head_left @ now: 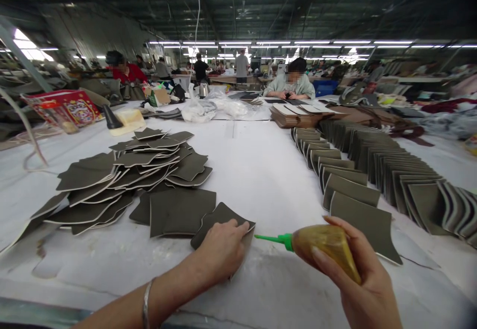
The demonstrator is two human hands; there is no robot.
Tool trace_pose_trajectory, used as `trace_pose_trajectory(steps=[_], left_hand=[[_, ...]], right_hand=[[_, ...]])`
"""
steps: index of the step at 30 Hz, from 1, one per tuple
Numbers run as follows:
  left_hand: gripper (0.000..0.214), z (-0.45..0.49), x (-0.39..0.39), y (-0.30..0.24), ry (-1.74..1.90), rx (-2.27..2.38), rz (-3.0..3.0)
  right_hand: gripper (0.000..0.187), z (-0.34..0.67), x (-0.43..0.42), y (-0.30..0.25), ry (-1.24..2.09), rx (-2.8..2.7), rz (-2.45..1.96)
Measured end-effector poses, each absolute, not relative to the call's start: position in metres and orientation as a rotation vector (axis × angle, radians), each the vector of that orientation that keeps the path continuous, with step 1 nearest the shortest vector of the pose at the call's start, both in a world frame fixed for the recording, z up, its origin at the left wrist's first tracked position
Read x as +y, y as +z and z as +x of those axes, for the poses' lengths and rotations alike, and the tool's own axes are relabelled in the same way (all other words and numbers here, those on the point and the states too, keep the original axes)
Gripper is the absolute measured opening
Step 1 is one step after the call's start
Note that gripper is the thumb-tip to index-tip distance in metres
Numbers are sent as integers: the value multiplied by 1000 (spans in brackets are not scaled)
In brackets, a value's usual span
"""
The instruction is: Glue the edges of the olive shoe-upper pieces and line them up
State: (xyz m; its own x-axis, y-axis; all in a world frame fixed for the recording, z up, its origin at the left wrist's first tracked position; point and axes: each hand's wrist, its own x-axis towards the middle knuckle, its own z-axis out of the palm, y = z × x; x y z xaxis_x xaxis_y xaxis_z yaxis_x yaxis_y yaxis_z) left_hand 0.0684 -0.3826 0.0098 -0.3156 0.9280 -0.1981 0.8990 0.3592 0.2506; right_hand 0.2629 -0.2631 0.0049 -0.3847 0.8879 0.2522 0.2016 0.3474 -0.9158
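Observation:
My right hand (367, 269) is wrapped round a squeeze bottle (324, 247) of amber liquid. Its thin green nozzle points left, the tip just off the edge of a dark olive padded piece (219, 218). Over that piece is my left hand (225, 247), its fingers curled and gripping it near the right edge; the thumb is mostly hidden. Directly left lies another flat olive piece (182, 212), partly overlapped. Beyond it spreads a loose heap of similar pieces (149, 162) with pale edges. On the right, more pieces (359, 217) lean in a long overlapping row.
A second dense row of pieces (398, 165) runs along the right. Brown stacks (298, 115) and clear plastic bags (219, 105) lie farther back. A red patterned bag (80, 108) and a pale block with a dark cone (126, 122) stand left. A co-worker (290, 83) sits across the table.

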Motion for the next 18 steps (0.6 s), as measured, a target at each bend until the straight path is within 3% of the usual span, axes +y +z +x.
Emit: trace_pose_trajectory(steps=[3,10,18], left_hand=[[48,64,-383,8,187,2299,1633],[41,64,-381,7,196,2305,1616],[43,64,-382,6,222,2290,1613]], right_hand=[[57,253,-269,7,1124,-1864,-991],[49,246,-261,-3,811,-2062,-828],[45,243,-267,2,880,-2001,-937]])
